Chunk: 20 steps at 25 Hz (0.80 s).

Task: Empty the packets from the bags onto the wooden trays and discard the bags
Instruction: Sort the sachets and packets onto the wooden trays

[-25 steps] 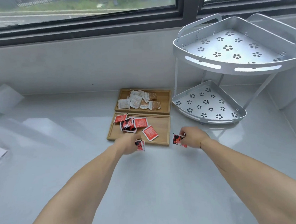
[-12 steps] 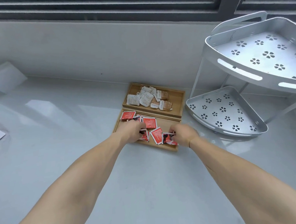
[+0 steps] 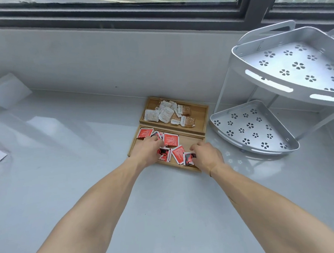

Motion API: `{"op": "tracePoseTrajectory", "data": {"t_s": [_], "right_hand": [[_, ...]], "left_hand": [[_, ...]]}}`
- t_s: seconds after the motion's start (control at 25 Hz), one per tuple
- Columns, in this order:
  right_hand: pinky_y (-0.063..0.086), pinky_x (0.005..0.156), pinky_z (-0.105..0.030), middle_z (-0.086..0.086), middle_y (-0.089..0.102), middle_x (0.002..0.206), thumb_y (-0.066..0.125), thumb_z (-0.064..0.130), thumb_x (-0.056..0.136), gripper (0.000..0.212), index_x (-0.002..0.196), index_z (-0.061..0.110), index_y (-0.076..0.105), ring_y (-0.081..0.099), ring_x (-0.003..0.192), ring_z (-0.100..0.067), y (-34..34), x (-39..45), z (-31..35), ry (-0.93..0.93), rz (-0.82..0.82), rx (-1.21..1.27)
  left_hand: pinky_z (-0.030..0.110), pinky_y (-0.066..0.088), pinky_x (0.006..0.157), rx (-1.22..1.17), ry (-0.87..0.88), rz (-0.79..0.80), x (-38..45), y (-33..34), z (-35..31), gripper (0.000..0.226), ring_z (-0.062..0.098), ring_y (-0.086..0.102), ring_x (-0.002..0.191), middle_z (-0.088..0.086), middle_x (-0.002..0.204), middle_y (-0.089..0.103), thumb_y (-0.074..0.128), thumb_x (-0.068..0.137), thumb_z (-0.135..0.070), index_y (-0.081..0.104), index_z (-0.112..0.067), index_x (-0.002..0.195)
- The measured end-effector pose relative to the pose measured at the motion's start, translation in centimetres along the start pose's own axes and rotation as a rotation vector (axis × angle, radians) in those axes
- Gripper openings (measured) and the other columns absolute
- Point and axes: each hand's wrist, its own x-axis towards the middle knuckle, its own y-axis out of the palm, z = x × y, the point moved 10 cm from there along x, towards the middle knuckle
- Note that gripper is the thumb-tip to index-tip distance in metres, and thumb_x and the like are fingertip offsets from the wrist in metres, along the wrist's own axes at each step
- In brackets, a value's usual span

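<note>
Red square packets [image 3: 171, 139] with white edges, some showing black print, lie scattered in the near wooden tray [image 3: 190, 142] under both hands; left hand [image 3: 148, 151] rests loosely spread on them, right hand [image 3: 207, 157] curled, grip unclear

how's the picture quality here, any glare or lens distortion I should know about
Head view: soft daylight from the window, with pale glare patches on the glossy counter; wide-angle bending curves the window frame and stretches the forearms; the near wooden tray and red packets are reasonably sharp, shadows faint.
</note>
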Motion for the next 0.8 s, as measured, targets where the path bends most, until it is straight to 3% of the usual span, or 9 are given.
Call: {"op": "tracePoseTrajectory", "data": {"t_s": [0.4,0.52,0.8], "right_hand": [[0.048,0.086,-0.038,-0.004,0.066,0.117,0.050,0.036,0.088,0.032,0.116,0.025,0.062,0.058,0.112,-0.028,-1.1,-6.1,0.0,0.041,0.088,-0.050],[0.044,0.094,-0.037,-0.001,0.060,0.125,0.051,0.041,0.090,0.038,0.125,0.029,0.058,0.053,0.120,-0.023,-0.8,-8.8,-1.5,0.116,0.103,-0.004],[0.043,0.096,-0.034,0.004,0.056,0.130,0.050,0.043,0.091,0.038,0.127,0.031,0.056,0.050,0.124,-0.017,0.4,-16.9,-5.7,0.351,0.060,0.111]], "left_hand": [[0.034,0.045,0.080,-0.059,-0.014,0.217,-4.0,2.2,-1.1,0.041,0.023,0.053,0.116,0.002,0.125,0.057,0.051,0.091,-0.046,0.058,-0.024,0.125],[0.040,0.052,0.089,-0.057,0.041,0.246,-5.2,2.7,-1.6,0.045,0.022,0.055,0.114,0.000,0.127,0.059,0.052,0.089,-0.052,0.058,-0.025,0.125],[0.038,0.052,0.090,-0.067,0.170,0.265,-7.2,2.8,-3.2,0.046,0.019,0.057,0.113,-0.005,0.126,0.061,0.053,0.086,-0.056,0.059,-0.028,0.123]]}}
